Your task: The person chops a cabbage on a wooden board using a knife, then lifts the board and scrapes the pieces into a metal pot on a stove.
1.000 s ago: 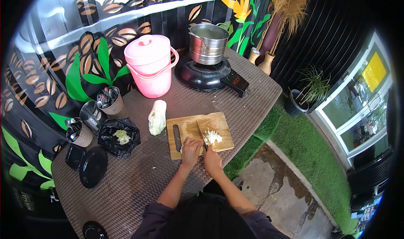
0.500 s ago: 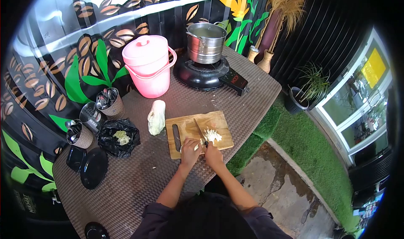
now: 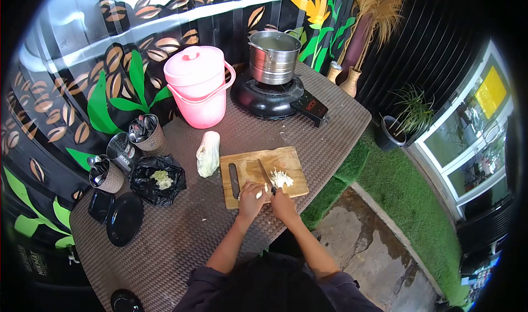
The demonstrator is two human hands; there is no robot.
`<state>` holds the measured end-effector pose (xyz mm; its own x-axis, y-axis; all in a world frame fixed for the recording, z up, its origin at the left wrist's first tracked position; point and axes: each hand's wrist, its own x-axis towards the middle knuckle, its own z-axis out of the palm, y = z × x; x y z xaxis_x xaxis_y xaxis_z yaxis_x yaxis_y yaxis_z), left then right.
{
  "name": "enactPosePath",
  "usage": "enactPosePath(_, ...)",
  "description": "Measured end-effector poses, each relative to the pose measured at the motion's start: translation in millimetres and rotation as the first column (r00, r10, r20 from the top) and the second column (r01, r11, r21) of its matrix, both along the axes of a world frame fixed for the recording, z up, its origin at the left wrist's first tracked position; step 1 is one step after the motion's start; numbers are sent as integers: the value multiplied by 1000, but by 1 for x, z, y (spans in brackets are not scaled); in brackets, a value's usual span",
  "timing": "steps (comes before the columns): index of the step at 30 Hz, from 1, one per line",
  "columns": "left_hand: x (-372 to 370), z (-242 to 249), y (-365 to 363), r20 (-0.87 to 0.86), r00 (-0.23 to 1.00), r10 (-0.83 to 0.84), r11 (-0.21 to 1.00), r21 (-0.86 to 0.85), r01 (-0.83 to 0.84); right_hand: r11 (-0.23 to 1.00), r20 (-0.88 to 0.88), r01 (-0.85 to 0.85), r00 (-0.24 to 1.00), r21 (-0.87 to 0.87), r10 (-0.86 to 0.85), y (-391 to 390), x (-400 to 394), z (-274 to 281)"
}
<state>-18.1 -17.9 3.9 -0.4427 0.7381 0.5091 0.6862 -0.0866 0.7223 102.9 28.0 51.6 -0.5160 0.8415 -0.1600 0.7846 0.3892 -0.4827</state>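
Observation:
A wooden cutting board (image 3: pixel 242 165) lies on the table in front of me. My right hand (image 3: pixel 282 205) is closed around the handle of a knife (image 3: pixel 264 172), whose blade points away from me over the board. Just left of it, my left hand (image 3: pixel 251 199) curls over a pale vegetable piece (image 3: pixel 259 194) and presses it on the board; the fingers partly hide it. Thin white shreds (image 3: pixel 281 178) are heaped right of the blade. Beyond the board's left side lies a whole napa cabbage (image 3: pixel 208 155).
A black plastic bag (image 3: pixel 173 172) with pale leaf scraps, black plates (image 3: pixel 125 218) and cutlery holders (image 3: pixel 148 136) occupy the left. Farther back stand a pink lidded bucket (image 3: pixel 198 89) and a steel pot (image 3: pixel 273 62) on a black stove (image 3: pixel 264 100). The table edge runs close on the right.
The whole view has shifted slightly, so things appear a little farther right. Both hands stay together at the board, with the knife still in my right hand.

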Motion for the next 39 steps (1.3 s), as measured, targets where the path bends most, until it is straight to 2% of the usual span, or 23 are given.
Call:
enactPosePath(2, 0, -1, 0, 10, 1000, 4, 1000, 7, -4, 1000, 40, -21, 999, -1, 21, -8, 2, -5)
enactPosePath(4, 0, 0, 2, 20, 1000, 7, 1000, 16, -8, 992, 23, 126, 992, 8, -126, -21, -6, -13)
enactPosePath(9, -1, -1, 1, 14, 1000, 11, 1000, 21, -12, 994, -37, 107, 993, -23, -108, -5, -9, -10)
enactPosePath(11, 0, -1, 2, 16, 1000, 8, 1000, 30, -9, 999, -18, 34, 999, -10, -34, -1, -5, -2)
enactPosePath(14, 0, 2, 0, 28, 1000, 14, 1000, 22, -14, 998, 12, 46, 999, -31, -46, -16, -1, 9)
enactPosePath(17, -1, -1, 1, 32, 999, 10, 1000, 23, -10, 994, 0, 110, 994, 2, -110, -24, -8, -12)
enactPosePath(18, -1, -1, 1, 28, 1000, 4, 999, 36, -5, 992, -15, 98, 995, 78, -97, -24, -10, -16)
enactPosePath(22, -2, 2, 0, 4, 1000, -3, 1000, 6, 3, 997, 5, 57, 998, 55, -58, -6, -4, -18)
enactPosePath(24, -2, 4, -3, -119, 990, 76, 996, -36, -81, 999, 31, 21, 999, 29, -22, -6, 3, -17)
enactPosePath(25, -1, 4, -4, -121, 990, 76, 996, -34, -81, 999, 29, 21, 999, 32, -22, -9, 7, -18)
enactPosePath(27, 3, 5, -5, -163, 968, 192, 981, -8, -196, 998, 35, 45, 998, 53, -47, -14, 14, -19)
enactPosePath(31, 7, 4, -2, -175, 968, 180, 983, -10, -184, 995, 1, 75, 997, 60, -76, -3, 18, -15)
enactPosePath(33, 5, 5, 0, -42, 997, 65, 991, -113, -69, 997, -29, 64, 998, 32, -63, 5, 17, -16)
enactPosePath(37, 1, 13, -5, -105, 994, -23, 990, -141, 8, 999, -66, 35, 997, 25, -33, 6, 16, -14)
enactPosePath(39, 1, 18, -13, -180, 984, 0, 998, -55, -10, 999, -70, 52, 996, -9, -53, 2, 14, -11)
